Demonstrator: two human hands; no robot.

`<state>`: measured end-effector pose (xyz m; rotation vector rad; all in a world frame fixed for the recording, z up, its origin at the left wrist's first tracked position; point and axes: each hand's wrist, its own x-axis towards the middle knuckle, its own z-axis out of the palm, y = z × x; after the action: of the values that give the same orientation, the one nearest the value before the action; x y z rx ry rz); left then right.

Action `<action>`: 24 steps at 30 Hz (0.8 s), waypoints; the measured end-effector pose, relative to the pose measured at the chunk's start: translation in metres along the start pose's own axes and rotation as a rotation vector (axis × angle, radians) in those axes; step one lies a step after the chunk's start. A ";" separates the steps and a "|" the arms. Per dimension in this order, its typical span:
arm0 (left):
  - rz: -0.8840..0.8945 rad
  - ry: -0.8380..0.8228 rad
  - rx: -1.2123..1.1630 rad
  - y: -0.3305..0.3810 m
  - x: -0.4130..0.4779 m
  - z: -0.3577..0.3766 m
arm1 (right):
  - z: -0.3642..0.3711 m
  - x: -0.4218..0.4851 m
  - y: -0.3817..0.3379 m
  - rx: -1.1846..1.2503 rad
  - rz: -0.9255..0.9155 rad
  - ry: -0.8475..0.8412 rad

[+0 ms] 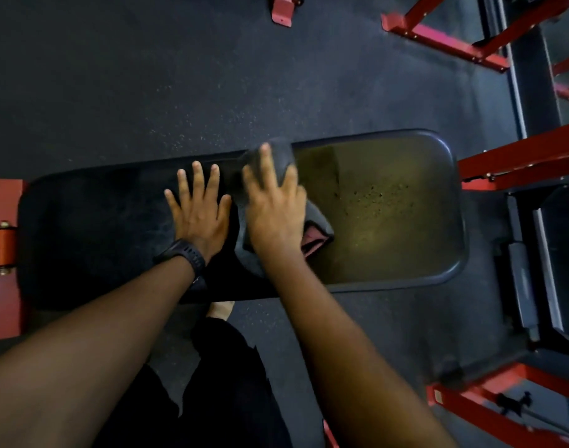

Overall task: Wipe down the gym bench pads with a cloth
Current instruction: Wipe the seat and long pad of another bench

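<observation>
A long black bench pad (89, 227) runs left to right across the middle of the view. Its right pad (389, 208) shines with a yellowish glare. A dark grey cloth (281, 156) with a pink edge lies over the gap between the two pads. My right hand (275, 208) presses flat on the cloth, fingers spread and fairly straight. Just to its left, my left hand (200, 210) rests flat on the bare pad with fingers spread; a black watch sits on that wrist.
Red steel frame members (515, 160) and a dark upright stand to the right of the bench. A red bracket with an orange roller (2, 247) is at the bench's left end. Dark speckled rubber floor (179, 76) lies beyond the bench. My legs stand below it.
</observation>
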<state>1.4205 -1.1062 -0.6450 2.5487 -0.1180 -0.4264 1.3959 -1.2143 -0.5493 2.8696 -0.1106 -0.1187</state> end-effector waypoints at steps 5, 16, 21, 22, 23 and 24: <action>-0.025 0.004 -0.023 0.006 -0.003 -0.005 | 0.012 -0.097 0.020 0.115 -0.070 0.039; -0.045 -0.091 -0.031 0.047 0.003 -0.007 | -0.009 0.005 0.047 0.030 0.129 0.019; -0.058 -0.093 -0.026 0.048 0.002 -0.010 | -0.006 -0.078 0.087 0.086 -0.212 0.034; -0.065 -0.089 -0.019 0.049 0.003 -0.010 | -0.011 -0.075 0.108 0.088 -0.190 0.027; -0.076 -0.091 -0.012 0.051 0.001 -0.011 | -0.015 -0.068 0.126 0.079 -0.140 0.026; -0.085 -0.101 -0.010 0.054 -0.001 -0.012 | -0.020 -0.053 0.141 0.052 -0.077 0.043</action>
<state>1.4239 -1.1454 -0.6063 2.5287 -0.0452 -0.5877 1.3357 -1.3406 -0.4889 2.9266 0.0056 -0.0695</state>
